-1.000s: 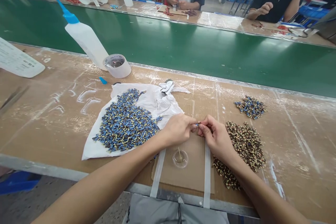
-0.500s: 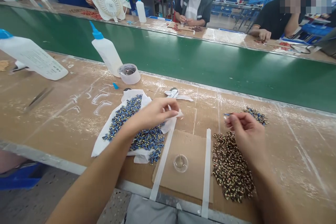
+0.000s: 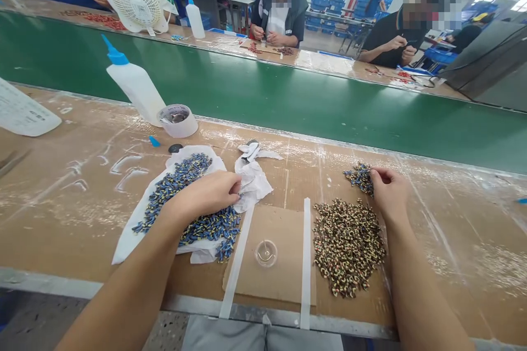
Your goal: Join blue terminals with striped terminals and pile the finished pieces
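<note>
My left hand (image 3: 216,191) has its fingers curled and pressed together over the right edge of a heap of small blue-and-yellow pieces (image 3: 164,189). Its fingertips meet a crumpled white tissue (image 3: 255,182); what lies between them is hidden. My right hand (image 3: 389,189) is closed in a pinch at the right side of a small pile of blue, dark and cream pieces (image 3: 357,176); anything held there is too small to name. Nearer me lies a larger heap of brown-and-cream curved pieces (image 3: 349,247). Between the hands, a small clear cup (image 3: 265,253) with a thin stick stands on a cardboard sheet (image 3: 284,230).
White tape strips (image 3: 306,263) edge the cardboard. A tape roll (image 3: 178,120), a blue-capped bottle (image 3: 135,88) and a blue cap (image 3: 154,141) stand or lie at the back left. Beyond the green belt (image 3: 263,101), people sit working, with a white fan (image 3: 132,0) at left.
My right hand has moved from above the brown heap to the small pile behind it. My left hand has come down beside the tissue, its fingers more closed. The view has shifted right.
</note>
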Available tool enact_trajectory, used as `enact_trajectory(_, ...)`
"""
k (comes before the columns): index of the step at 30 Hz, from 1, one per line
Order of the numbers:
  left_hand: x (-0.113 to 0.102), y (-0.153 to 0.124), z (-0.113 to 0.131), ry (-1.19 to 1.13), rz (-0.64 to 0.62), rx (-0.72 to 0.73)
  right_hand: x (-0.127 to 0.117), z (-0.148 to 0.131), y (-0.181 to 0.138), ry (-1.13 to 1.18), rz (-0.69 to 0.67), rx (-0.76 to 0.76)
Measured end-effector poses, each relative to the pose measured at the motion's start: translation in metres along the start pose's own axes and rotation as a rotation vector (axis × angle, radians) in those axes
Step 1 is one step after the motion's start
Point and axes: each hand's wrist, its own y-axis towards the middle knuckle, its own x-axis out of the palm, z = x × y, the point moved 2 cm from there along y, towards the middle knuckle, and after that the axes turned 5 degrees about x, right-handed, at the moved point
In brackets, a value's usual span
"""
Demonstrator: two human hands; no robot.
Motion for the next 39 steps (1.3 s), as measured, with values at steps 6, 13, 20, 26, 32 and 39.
enact_trajectory(6, -0.017, 0.0, 0.008, -0.094, 0.157, 0.024, -0.006, -0.011, -0.004, 0.052, 0.015, -0.008)
enact_trajectory(13, -0.011, 0.01, 0.022, -0.249, 0.294, 0.079, -0.009, -0.047, -0.031, 0.258, -0.171, 0.001)
enact_trajectory(20, 0.02, 0.025, 0.038, -0.454, 0.19, 0.145, -0.002, -0.106, -0.088, 0.37, -0.641, -0.087)
enact_trajectory(26, 0.033, 0.028, 0.057, -0.489, 0.2, 0.288, 0.017, -0.136, -0.153, 0.271, -1.152, -0.309)
enact_trajectory(32, 0.048, 0.034, 0.059, -0.638, 0.14, 0.297, 0.025, -0.137, -0.177, 0.258, -1.278, -0.264)
enact_trajectory(39, 0.058, 0.035, 0.063, -0.623, 0.208, 0.276, 0.037, -0.14, -0.182, 0.321, -1.255, -0.24)
